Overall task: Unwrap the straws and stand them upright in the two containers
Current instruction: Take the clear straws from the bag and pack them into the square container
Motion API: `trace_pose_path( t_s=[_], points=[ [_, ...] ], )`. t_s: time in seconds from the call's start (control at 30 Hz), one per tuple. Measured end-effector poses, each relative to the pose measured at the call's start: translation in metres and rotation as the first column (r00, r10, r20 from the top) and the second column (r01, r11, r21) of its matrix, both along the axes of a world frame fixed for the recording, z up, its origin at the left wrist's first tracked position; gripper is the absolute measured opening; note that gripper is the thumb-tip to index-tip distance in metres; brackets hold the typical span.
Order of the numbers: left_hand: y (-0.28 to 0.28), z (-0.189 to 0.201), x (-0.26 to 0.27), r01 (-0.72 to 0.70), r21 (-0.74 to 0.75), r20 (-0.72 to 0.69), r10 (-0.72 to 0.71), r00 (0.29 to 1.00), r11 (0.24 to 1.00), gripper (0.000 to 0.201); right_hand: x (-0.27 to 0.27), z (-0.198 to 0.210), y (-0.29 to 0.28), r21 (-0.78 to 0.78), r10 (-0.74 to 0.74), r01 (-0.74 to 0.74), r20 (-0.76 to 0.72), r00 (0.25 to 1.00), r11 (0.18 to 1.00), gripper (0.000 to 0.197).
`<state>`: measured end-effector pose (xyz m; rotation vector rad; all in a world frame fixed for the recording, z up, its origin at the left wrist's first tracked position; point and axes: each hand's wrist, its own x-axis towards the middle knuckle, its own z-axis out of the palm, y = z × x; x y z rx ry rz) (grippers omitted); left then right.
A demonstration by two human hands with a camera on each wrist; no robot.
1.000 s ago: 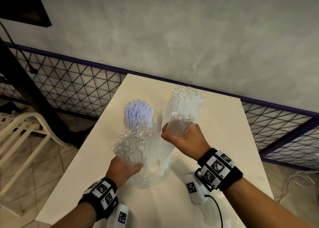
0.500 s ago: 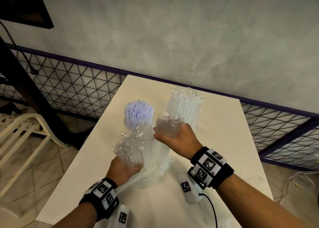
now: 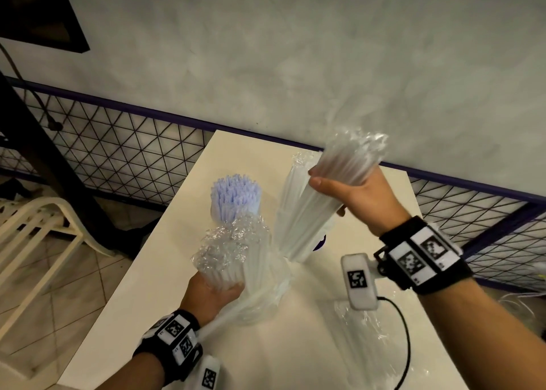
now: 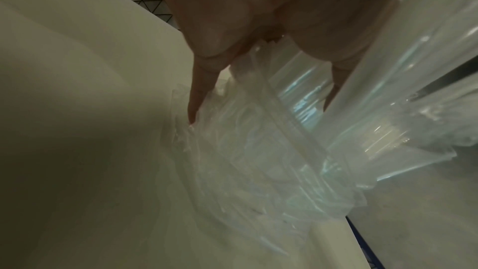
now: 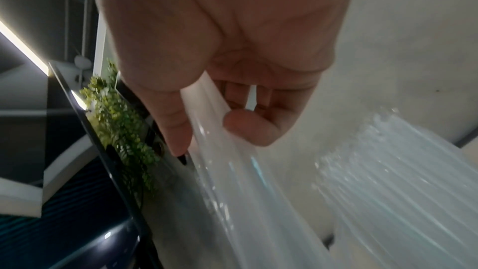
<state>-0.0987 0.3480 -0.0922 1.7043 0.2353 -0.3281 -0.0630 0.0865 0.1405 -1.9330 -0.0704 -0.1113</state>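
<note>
My right hand [image 3: 331,196] grips a bundle of clear wrapped straws [image 3: 345,171], lifted and tilted to the upper right above the table. In the right wrist view, thumb and fingers [image 5: 245,126] curl round that bundle [image 5: 258,201]. My left hand [image 3: 218,289] grips the lower part of another wrapped clear bundle [image 3: 233,250], which stands upright near the table's middle; its crinkled plastic [image 4: 258,161] spreads on the tabletop. Pale purple straws [image 3: 236,196] stand upright behind it. A further clear bundle [image 3: 291,194] stands beside them. The containers are mostly hidden; a dark purple bit [image 3: 320,243] shows.
The cream table [image 3: 295,354] is narrow, with its left edge close to my left arm. Loose clear wrappers [image 3: 363,333] lie at front right beside a black cable [image 3: 406,342]. A mesh railing [image 3: 118,153] and grey wall lie beyond; a white chair [image 3: 35,230] stands at left.
My right hand has pulled its bundle of clear straws up and to the right, out of the cluster. The left hand has kept its hold on the standing bundle.
</note>
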Motion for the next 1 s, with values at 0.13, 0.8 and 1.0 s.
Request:
trace_pose_path(
  t_s=[0.13,0.8,1.0],
  points=[
    [-0.002,0.002,-0.001,-0.021,0.028,0.012,0.02,1.0,0.999,0.059,0.013,0.042,-0.02,0.064,-0.055,0.047,0.131,0.99,0.997,0.015],
    [-0.001,0.009,-0.003,-0.019,0.121,0.082,0.009,0.997,0.992,0.056,0.095,-0.043,-0.02,-0.102,-0.199,0.217,0.159,0.967,0.971,0.087],
    [-0.002,0.013,-0.003,-0.002,0.117,0.072,-0.007,0.997,0.993,0.042,0.103,-0.045,-0.023,-0.583,0.115,0.091,0.307,0.945,0.807,0.086]
  ],
)
